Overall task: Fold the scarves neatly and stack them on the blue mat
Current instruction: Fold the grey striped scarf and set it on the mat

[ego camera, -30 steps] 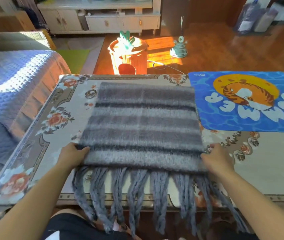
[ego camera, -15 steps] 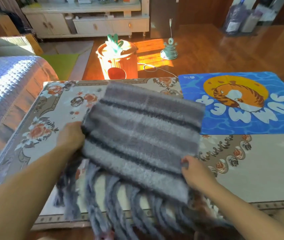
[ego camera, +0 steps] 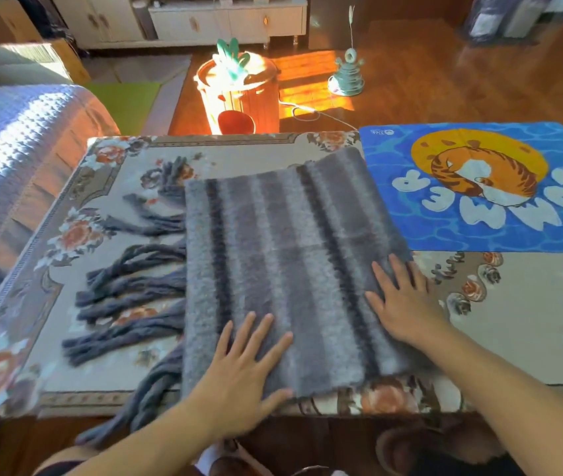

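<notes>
Head view: half a second ago the grey striped scarf point(ego camera: 283, 269) was lifted between both hands with its fringe point(ego camera: 129, 290) hanging toward the person; it now lies flat on the floral tablecloth point(ego camera: 513, 321), turned so its stripes run away from the person and the fringe spreads out to the left. The scarf's far right corner touches or just overlaps the blue mat point(ego camera: 479, 235), and its near edge sits just inside the table's front edge, one tassel trailing over it. Bare cloth lies right of the scarf, below the mat. The left hand point(ego camera: 242, 369) rests palm-down, fingers spread and straight, on the scarf's near edge. The right hand point(ego camera: 407, 300) presses flat, fingers extended, on the scarf's right edge. Neither hand grips anything.
</notes>
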The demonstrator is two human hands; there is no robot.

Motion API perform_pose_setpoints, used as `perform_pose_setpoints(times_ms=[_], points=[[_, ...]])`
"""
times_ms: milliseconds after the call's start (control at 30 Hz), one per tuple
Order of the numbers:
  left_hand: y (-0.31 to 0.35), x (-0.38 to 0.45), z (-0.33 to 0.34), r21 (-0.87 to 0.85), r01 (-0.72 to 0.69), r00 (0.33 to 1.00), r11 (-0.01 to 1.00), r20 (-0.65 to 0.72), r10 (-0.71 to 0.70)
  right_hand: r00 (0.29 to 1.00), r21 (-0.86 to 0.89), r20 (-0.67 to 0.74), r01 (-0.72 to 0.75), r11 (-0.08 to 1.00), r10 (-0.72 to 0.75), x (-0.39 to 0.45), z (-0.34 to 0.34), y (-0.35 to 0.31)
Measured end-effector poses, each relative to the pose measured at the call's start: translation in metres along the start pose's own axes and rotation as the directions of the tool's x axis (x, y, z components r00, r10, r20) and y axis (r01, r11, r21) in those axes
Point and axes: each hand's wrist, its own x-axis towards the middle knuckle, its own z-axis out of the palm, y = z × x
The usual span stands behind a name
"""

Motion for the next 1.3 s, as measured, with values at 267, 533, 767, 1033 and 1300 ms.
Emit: perform_pose_setpoints(times_ms=[267, 533, 767, 1033, 1300], points=[[-0.012, -0.002, -0.004, 0.143, -0.132, 0.989, 0.981, 0.08, 0.121, 0.988, 0.015, 0.031, -0.154, 0.988, 0.154, -0.065, 0.019, 0.026], [-0.082, -0.016, -0.029, 0.263, -0.048, 0.999, 0.964, 0.036, 0.04, 0.977, 0.136, 0.193, -0.12, 0.983, 0.092, -0.097, -0.001, 0.017], [-0.036, -0.012, -0.034, 0.191, -0.061, 0.998, 0.98, 0.037, 0.055, 0.997, 0.395, -0.067, -0.01, 0.919, 0.04, -0.106, 0.002, 0.022], [-0.019, 0.031, -0.055, -0.071, -0.092, 0.971, 0.993, 0.216, 0.105, 0.961, 0.138, -0.131, 0.26, 0.956, -0.242, -0.176, 0.048, 0.017], [-0.023, 0.047, -0.069, -0.365, 0.185, 0.958, 0.912, 0.273, -0.085, 0.914, 0.363, -0.38, 0.009, 0.932, 0.139, -0.159, 0.031, 0.009]])
